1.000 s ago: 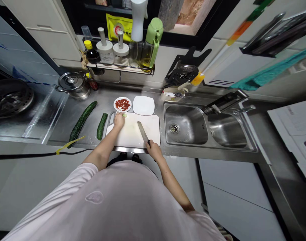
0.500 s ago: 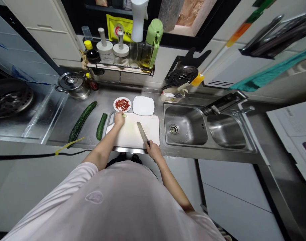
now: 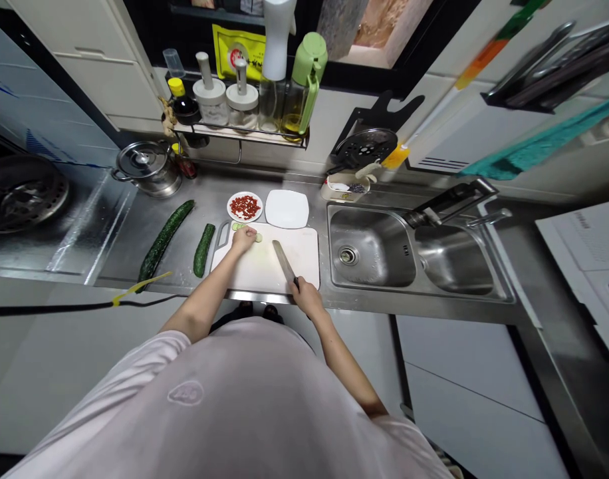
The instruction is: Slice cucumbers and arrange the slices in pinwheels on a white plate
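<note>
Gripping a black-handled steel knife (image 3: 281, 257), the right hand (image 3: 308, 297) could nick the left hand (image 3: 243, 240), curled at round pale-green slices (image 3: 259, 237) on a white rectangular board (image 3: 254, 274), its hold on them unclear, should the knife swing left.

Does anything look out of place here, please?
One thing: a thin black cable crosses the view at left; its narrow yellow strip overlaps the lower end of the long, dark-green cucumber. That seems odd around food; whether they touch is unclear.
</note>
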Motion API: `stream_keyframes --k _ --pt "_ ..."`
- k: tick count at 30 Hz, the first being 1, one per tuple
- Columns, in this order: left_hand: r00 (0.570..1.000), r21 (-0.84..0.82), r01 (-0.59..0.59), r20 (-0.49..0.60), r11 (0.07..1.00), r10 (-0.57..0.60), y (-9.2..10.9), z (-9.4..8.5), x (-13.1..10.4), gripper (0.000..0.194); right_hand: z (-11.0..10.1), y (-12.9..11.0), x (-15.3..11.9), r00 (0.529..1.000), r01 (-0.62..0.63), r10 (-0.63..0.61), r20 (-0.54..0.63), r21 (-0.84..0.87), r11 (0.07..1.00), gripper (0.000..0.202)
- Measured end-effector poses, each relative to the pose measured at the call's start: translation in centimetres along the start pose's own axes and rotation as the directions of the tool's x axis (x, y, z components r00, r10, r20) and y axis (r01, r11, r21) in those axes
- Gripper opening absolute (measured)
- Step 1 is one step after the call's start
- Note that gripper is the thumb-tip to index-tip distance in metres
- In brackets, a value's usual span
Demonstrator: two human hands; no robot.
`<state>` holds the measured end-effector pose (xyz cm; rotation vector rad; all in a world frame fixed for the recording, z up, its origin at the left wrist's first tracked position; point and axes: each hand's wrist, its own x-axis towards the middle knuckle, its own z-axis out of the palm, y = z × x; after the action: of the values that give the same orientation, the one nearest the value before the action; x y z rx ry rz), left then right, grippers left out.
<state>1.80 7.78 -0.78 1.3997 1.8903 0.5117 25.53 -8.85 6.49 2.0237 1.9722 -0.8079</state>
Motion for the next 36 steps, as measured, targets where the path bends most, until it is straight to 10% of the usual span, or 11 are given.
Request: stream_keyframes --k 12,36 --pt "0.975 0.104 -0.217 0.059 0.971 0.212 -0.6 -0.4 -0.9 0.022 -0.2 -1.6 -0.5 0.997 0.071 -0.070 0.015 -0.043 0.997 0.035" --pt "0.995 0.187 -0.098 -0.005 0.978 0.100 -1.5 0.9 0.1 0.017 -0.4 -3.0 0.8 0.993 0.113 -0.109 0.053 -0.098 0.989 0.031"
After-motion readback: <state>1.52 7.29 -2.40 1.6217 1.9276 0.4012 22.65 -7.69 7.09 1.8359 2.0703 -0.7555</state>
